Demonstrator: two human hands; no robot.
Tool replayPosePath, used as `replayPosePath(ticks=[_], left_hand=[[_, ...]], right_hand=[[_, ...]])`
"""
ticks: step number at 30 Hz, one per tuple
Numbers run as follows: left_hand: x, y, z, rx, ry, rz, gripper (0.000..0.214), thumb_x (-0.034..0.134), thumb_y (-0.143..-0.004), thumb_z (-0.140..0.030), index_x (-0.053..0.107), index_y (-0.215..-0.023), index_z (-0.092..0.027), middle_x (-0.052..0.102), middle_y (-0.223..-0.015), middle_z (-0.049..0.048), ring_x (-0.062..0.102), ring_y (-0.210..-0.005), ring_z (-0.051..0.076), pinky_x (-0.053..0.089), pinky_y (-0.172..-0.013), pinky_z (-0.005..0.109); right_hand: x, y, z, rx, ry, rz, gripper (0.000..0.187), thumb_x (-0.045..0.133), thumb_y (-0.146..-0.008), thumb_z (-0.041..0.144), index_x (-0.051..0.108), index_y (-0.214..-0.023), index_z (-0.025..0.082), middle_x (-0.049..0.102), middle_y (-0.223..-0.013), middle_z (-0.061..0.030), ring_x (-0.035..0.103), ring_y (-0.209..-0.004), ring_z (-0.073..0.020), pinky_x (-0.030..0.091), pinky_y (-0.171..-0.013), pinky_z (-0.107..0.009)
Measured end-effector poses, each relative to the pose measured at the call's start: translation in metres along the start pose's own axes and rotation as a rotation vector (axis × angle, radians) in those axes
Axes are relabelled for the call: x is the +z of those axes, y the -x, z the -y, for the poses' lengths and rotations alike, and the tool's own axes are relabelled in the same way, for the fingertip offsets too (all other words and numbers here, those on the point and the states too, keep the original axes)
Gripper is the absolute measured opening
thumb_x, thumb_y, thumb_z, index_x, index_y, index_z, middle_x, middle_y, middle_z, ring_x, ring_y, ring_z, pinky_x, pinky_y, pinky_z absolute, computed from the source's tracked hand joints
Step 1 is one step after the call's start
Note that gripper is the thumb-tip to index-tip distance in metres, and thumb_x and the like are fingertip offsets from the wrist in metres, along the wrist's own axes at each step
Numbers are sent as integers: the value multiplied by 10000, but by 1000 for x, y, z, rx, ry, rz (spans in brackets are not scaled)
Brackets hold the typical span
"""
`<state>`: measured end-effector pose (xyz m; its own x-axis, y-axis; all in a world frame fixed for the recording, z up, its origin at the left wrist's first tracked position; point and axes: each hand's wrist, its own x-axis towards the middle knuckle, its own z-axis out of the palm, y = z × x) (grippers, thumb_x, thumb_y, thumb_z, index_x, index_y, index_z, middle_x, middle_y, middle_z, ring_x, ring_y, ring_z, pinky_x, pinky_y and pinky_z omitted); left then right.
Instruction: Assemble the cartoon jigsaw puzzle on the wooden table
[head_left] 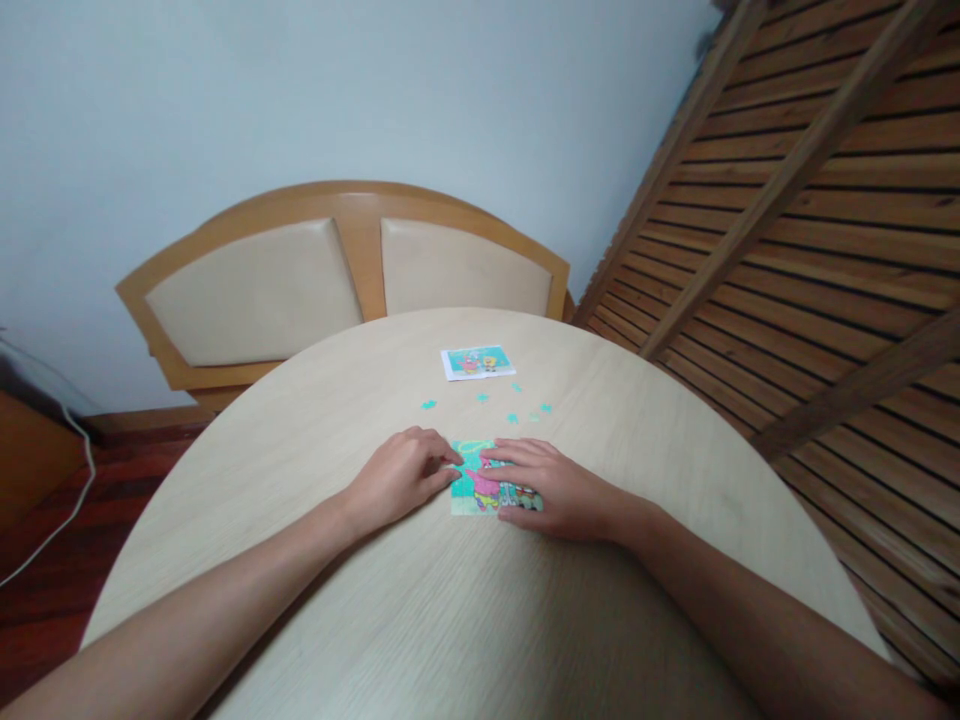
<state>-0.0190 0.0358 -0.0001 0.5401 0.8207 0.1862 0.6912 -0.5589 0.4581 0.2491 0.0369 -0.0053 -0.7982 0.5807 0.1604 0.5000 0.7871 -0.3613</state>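
Note:
A partly assembled jigsaw puzzle point(466, 505) with a pink starfish figure on teal lies flat on the round table point(360, 620). At its left edge, my left hand point(397, 475) has thumb and index finger drawn together on a teal puzzle piece point(457, 472). My right hand point(559, 490) rests over the right part of the puzzle, fingers stretched out and apart, covering much of the picture there. Beyond the hands lie several loose teal pieces, among them one puzzle piece point(428, 405) to the left and another puzzle piece point(546, 408) to the right.
A reference picture card point(478, 363) with cartoon figures lies farther back on the table. Behind the table stands a wooden bench with padded back panels point(259, 295). Wooden slats point(825, 220) rise at the right, and a white cable point(86, 485) hangs at the left.

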Motion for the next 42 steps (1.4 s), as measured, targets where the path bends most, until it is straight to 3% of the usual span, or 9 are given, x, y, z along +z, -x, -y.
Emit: replayPosePath(ticks=[11, 16, 20, 28, 32, 38, 40, 42], left_hand=[[-6, 1, -5, 76, -143, 49, 175, 600, -953, -294, 744, -1022, -223, 720, -1004, 62, 640, -948, 227, 483, -869, 353], [-29, 2, 8, -102, -157, -35, 205, 560, -944, -308, 725, -1018, -214, 734, -1015, 63, 659, -924, 228, 493, -797, 335], [-46, 4, 26, -268, -230, -14, 257, 585, -913, -386, 729, -1018, -200, 740, -936, 75, 652, -780, 223, 456, -663, 311], [-38, 5, 35, -313, -212, 49, 254, 649, -857, -421, 736, -992, -224, 748, -986, 60, 667, -816, 219, 450, -666, 295], [-34, 4, 37, -234, -175, 88, 196, 592, -864, -294, 739, -966, -216, 740, -933, 52, 655, -779, 184, 458, -674, 269], [-35, 2, 26, 102, -3, 177, 264, 489, -895, -173, 736, -980, -210, 727, -992, 58, 648, -906, 181, 487, -838, 294], [-36, 2, 20, 106, 9, 189, 268, 495, -891, -174, 729, -1015, -218, 723, -1012, 57, 647, -919, 185, 487, -838, 296], [-38, 3, 16, 13, -20, 163, 249, 537, -886, -231, 714, -1061, -216, 718, -1001, 58, 648, -857, 185, 487, -763, 282]], right_hand=[[-1, 1, -1, -2, 11, 6, 492, 628, -922, 479, 616, -1366, 269, 543, -1482, -72, 447, -1397, -287, 314, -1170, -493], [-1, 0, -1, 6, 1, 14, 485, 627, -923, 476, 619, -1362, 272, 541, -1484, -71, 443, -1402, -283, 312, -1173, -491], [-1, 0, -1, 7, -9, 16, 486, 629, -920, 478, 619, -1362, 276, 541, -1485, -69, 440, -1406, -284, 310, -1176, -489], [-1, 0, -1, 15, 12, 25, 486, 617, -925, 488, 620, -1360, 271, 531, -1494, -65, 433, -1412, -280, 313, -1178, -482], [-1, 0, 0, 18, 4, 25, 489, 621, -922, 489, 622, -1359, 269, 534, -1491, -72, 433, -1411, -287, 318, -1171, -490], [-1, 0, -1, 7, -8, 13, 481, 621, -925, 481, 616, -1366, 289, 545, -1480, -68, 445, -1400, -287, 322, -1164, -498], [-1, 0, 0, 4, -12, 7, 482, 623, -925, 478, 613, -1370, 294, 548, -1478, -65, 448, -1398, -286, 322, -1164, -496], [-1, 0, 0, 4, -17, 1, 480, 628, -922, 475, 614, -1368, 296, 548, -1479, -64, 448, -1397, -284, 323, -1164, -493]])
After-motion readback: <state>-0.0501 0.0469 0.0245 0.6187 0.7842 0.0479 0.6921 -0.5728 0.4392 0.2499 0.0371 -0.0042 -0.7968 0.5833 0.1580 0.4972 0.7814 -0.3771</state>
